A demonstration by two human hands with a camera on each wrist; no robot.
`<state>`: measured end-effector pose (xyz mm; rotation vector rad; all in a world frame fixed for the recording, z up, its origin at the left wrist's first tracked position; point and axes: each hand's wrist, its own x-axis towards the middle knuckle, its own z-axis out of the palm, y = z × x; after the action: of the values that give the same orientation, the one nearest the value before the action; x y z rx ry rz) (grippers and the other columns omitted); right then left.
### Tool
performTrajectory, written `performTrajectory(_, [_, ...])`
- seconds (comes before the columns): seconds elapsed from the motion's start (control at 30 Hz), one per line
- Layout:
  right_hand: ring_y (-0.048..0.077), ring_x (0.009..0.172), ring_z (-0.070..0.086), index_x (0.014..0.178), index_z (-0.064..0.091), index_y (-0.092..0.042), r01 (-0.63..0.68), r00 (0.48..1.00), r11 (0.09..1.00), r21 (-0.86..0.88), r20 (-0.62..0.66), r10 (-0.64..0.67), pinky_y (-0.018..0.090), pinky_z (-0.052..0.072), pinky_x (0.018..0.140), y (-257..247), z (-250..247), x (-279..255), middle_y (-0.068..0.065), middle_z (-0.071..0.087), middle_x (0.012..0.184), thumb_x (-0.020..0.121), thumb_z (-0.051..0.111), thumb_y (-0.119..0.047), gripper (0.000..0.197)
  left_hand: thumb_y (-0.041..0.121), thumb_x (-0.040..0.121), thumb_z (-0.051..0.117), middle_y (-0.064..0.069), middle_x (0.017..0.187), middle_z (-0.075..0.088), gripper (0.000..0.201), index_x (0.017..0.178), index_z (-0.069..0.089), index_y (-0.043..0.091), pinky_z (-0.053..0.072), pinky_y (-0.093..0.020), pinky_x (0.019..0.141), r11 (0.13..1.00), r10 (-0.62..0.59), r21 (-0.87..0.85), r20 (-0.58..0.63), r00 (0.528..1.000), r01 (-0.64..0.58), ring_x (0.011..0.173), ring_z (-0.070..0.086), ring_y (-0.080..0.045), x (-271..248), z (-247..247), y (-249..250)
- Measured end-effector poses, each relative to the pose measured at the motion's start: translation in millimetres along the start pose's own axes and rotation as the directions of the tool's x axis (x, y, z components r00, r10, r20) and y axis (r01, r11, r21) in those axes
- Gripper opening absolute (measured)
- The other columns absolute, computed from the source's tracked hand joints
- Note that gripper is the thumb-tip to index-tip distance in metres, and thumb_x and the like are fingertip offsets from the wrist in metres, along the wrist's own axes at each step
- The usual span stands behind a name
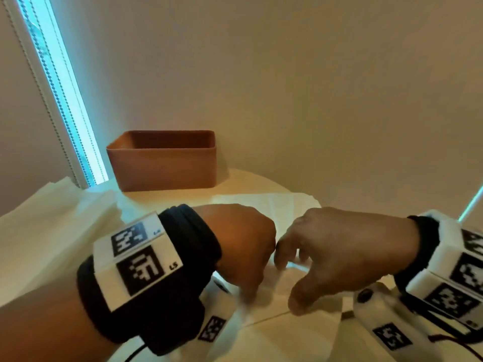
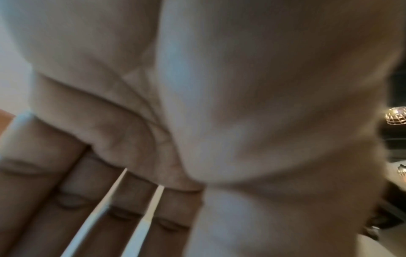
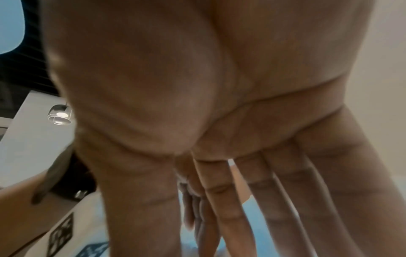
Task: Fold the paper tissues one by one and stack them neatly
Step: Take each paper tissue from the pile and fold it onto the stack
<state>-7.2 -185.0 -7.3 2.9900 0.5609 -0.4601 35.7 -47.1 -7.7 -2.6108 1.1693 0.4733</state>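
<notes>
Prob a home/living rm: plain cream wall (image 1: 313,87), window (image 1: 60,100) w/ bead-chain blind, round table (image 1: 256,184) w/ terracotta bin (image 1: 164,165), glass pendant lamp (image 3: 59,115) & wire globe lamps (image 2: 396,115) overhead

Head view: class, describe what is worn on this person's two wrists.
The left hand has a wide black wrist strap carrying a white block with black square-pattern markers labelled L5. The right hand has a black band and white blocks with similar markers. Hands are bare; thin cables trail below.

Both hands (image 1: 277,259) on tissue (image 1: 271,307), brown box (image 1: 164,165) behind
</notes>
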Motion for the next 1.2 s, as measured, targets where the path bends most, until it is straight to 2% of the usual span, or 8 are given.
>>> performTrajectory(0.13, [0.003,0.090,0.053,0.122,0.064,-0.040,0.027,0.996,0.999,-0.037,-0.080,-0.030,0.021,0.046,0.078,0.0,8.1,1.5,-0.015,0.058,0.107,0.085,0.064,-0.052,0.040,0.032,0.089,0.061,0.008,0.084,0.067,0.021,0.103,0.072,0.021,0.038,-0.008,0.041,0.999,0.012,-0.035,-0.027,1.000,-0.013,0.053,0.050,-0.004,3.3,-0.3,-5.3])
performTrajectory(0.27, [0.004,0.083,0.047,0.121,0.067,-0.038,0.041,0.993,0.999,-0.029,-0.112,-0.044,0.020,0.043,0.077,1.0,9.4,1.4,-0.013,0.061,0.102,0.092,0.055,-0.039,0.031,0.027,0.090,0.057,0.000,0.095,0.074,0.023,0.100,0.075,0.015,0.056,-0.029,0.079,0.988,-0.011,-0.153,-0.064,0.998,0.001,0.076,0.062,-0.010,1.8,5.9,-18.4])
performTrajectory(0.47, [0.005,0.087,0.051,0.113,0.072,-0.035,0.015,0.988,1.000,0.005,-0.151,-0.015,0.016,0.040,0.068,-6.2,10.5,4.5,-0.019,0.055,0.089,0.089,0.061,-0.032,0.026,0.038,0.081,0.073,0.016,0.064,0.055,0.021,0.098,0.071,0.027,0.032,-0.003,0.037,0.970,-0.058,-0.242,-0.117,0.991,0.028,0.053,0.049,0.001,-5.7,7.9,-19.0])
performTrajectory(0.67, [0.005,0.085,0.059,0.094,0.075,-0.027,-0.014,0.989,0.994,0.110,-0.142,0.029,0.027,0.052,0.075,-7.2,4.6,3.0,-0.011,0.064,0.087,0.080,0.072,-0.052,0.028,0.050,0.076,0.074,0.012,0.088,0.069,0.025,0.089,0.068,0.030,0.038,-0.011,0.051,0.934,-0.083,-0.355,-0.127,0.988,0.033,0.063,0.056,0.000,-12.2,10.2,-27.7])
performTrajectory(0.83, [-0.003,0.077,0.064,0.090,0.079,-0.029,0.000,0.971,0.930,0.368,-0.222,0.088,0.015,0.050,0.067,4.4,-8.4,-4.0,-0.019,0.073,0.082,0.083,0.072,-0.046,0.020,0.052,0.076,0.072,0.016,0.069,0.064,0.023,0.077,0.064,0.030,0.046,-0.011,0.054,0.874,-0.132,-0.486,-0.268,0.954,-0.016,0.057,0.056,0.003,-25.7,1.5,-38.1])
performTrajectory(0.9, [0.001,0.073,0.066,0.087,0.077,-0.026,-0.001,0.960,0.923,0.384,-0.260,0.109,0.017,0.052,0.064,8.0,-11.5,-5.0,-0.016,0.072,0.080,0.087,0.068,-0.038,0.014,0.045,0.079,0.072,0.018,0.071,0.063,0.017,0.074,0.061,0.033,0.051,-0.012,0.060,0.864,-0.203,-0.502,-0.424,0.883,-0.042,0.063,0.059,0.004,-30.1,-0.6,-38.8])
performTrajectory(1.03, [0.005,0.057,0.062,0.076,0.071,-0.019,0.044,0.901,0.868,0.494,-0.395,0.180,0.025,0.051,0.056,12.9,-24.0,-4.3,-0.006,0.071,0.073,0.087,0.068,-0.026,0.013,0.037,0.079,0.074,0.026,0.088,0.056,0.024,0.079,0.051,0.044,0.051,-0.018,0.075,0.860,-0.351,-0.499,-0.731,0.585,-0.108,0.082,0.055,0.004,-35.9,0.8,-37.4])
performTrajectory(1.2, [0.022,0.059,0.061,0.090,0.074,-0.013,0.230,0.825,0.640,0.733,-0.496,0.271,0.035,0.047,0.059,17.2,-45.3,-2.5,0.017,0.073,0.077,0.085,0.070,-0.010,0.006,0.041,0.068,0.080,0.033,0.085,0.048,0.039,0.085,0.046,0.049,0.037,-0.008,0.065,0.837,-0.445,-0.519,-0.830,0.337,-0.172,0.083,0.051,0.013,-39.4,6.7,-36.4])
